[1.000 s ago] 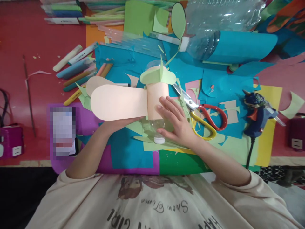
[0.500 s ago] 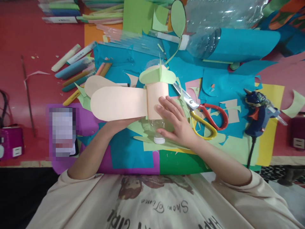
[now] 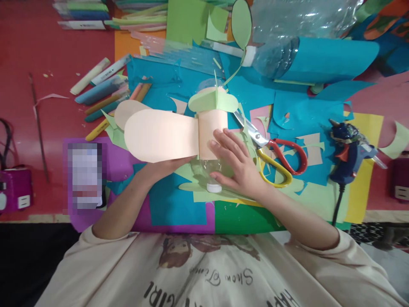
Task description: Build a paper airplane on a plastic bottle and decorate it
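A small clear plastic bottle (image 3: 207,169) with a white cap (image 3: 214,187) lies in front of me, wrapped in a peach paper band (image 3: 211,128). A long rounded peach paper flap (image 3: 159,135) sticks out to the left of the band, and a light green paper piece (image 3: 212,101) sits on the far end. My right hand (image 3: 238,164) lies on the band and bottle with its fingers stretched flat. My left hand (image 3: 159,166) is under the peach flap, its fingers hidden by the paper.
Red-and-yellow-handled scissors (image 3: 275,157) lie just right of my right hand. A blue glue gun (image 3: 349,149) rests further right. A large clear bottle in blue paper (image 3: 303,55) lies at the back. Markers and crayons (image 3: 102,94) lie at left among coloured paper scraps.
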The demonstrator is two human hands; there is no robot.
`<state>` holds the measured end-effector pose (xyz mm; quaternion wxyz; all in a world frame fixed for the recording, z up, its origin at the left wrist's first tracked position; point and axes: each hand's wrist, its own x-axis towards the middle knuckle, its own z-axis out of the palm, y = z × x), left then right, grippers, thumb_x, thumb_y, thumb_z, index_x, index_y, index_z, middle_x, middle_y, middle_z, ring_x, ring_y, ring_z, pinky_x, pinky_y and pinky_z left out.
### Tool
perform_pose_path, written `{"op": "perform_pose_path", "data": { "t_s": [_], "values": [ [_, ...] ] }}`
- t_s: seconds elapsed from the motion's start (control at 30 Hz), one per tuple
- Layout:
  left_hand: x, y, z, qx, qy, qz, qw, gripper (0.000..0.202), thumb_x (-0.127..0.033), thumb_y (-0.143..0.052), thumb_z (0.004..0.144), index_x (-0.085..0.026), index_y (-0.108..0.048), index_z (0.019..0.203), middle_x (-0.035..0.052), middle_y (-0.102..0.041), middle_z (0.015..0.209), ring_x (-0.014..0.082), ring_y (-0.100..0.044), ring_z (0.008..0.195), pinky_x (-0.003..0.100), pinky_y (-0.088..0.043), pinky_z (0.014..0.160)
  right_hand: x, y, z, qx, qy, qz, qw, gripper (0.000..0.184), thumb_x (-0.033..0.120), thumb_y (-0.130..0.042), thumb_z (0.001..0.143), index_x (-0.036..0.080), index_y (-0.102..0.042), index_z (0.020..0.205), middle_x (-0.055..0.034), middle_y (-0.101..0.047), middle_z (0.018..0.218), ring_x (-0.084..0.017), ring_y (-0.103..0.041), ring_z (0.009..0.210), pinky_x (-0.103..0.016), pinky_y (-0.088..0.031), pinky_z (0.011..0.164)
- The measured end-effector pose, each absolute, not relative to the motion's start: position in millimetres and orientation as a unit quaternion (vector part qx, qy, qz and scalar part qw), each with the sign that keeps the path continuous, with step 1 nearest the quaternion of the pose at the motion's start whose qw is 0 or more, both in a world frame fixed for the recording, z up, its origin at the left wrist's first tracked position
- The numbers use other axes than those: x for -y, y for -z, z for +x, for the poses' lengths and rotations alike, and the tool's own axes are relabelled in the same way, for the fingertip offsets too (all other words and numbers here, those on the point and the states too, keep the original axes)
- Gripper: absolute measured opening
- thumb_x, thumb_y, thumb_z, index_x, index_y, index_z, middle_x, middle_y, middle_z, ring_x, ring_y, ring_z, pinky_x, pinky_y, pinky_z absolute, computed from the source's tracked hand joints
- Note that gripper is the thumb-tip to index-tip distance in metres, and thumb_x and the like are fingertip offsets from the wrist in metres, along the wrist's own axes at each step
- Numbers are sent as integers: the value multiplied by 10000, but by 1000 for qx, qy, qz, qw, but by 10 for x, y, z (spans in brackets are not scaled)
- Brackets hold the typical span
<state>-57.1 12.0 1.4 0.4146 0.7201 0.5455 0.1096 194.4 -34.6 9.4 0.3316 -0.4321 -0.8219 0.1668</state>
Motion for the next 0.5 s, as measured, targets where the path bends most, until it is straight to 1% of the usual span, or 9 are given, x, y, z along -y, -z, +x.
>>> {"op": "perform_pose_path", "data": {
  "t_s": [0.07,0.1,0.17,0.23,0.3,0.37,0.5],
  "values": [
    [-107,-33,-522,-534,-106,745,385,616,-515,-529,877,-254,-450,1430,56,-462,1517,292,-397,1428,482,-282,1203,344,-94,1939,820,-166,-429,341,620,477,-449,966,224,-323,1517,-127,-488,1494,-277,-325,1472,-529,-357,1166],
    [-102,-45,-487,-524,-107,762,365,541,-496,-509,891,-264,-509,1380,50,-526,1467,286,-425,1410,470,-293,1201,343,-92,1938,819,-168,-428,342,629,474,-460,962,229,-314,1523,-121,-481,1502,-283,-324,1472,-532,-352,1168],
    [-90,-74,-409,-494,-110,804,312,425,-450,-451,926,-267,-597,1281,49,-636,1338,272,-470,1376,442,-348,1175,342,-88,1939,819,-174,-428,340,648,470,-481,953,247,-296,1533,-108,-470,1514,-292,-326,1470,-542,-344,1169],
    [-71,-99,-336,-461,-110,838,271,380,-381,-371,963,-264,-653,1189,56,-707,1203,249,-534,1319,414,-417,1126,342,-86,1941,820,-178,-425,341,660,467,-497,947,253,-290,1536,-109,-467,1517,-295,-333,1466,-548,-344,1167],
    [-48,-107,-284,-439,-111,855,254,396,-319,-317,974,-262,-681,1121,63,-738,1113,236,-586,1260,405,-462,1083,342,-87,1942,818,-182,-425,343,663,465,-507,942,254,-297,1534,-112,-466,1517,-296,-335,1465,-551,-346,1166],
    [-27,-100,-256,-432,-109,860,248,411,-288,-297,972,-258,-689,1091,68,-753,1055,237,-619,1216,410,-484,1058,342,-90,1946,816,-190,-426,342,659,466,-514,938,258,-310,1530,-104,-464,1520,-298,-332,1466,-556,-338,1171],
    [-8,-80,-246,-444,-104,857,242,422,-314,-291,978,-233,-685,1102,88,-757,1042,254,-633,1192,442,-467,1073,339,-93,1961,819,-197,-432,323,645,489,-503,937,254,-341,1515,-99,-461,1524,-301,-323,1470,-560,-329,1175]
  ]
}}
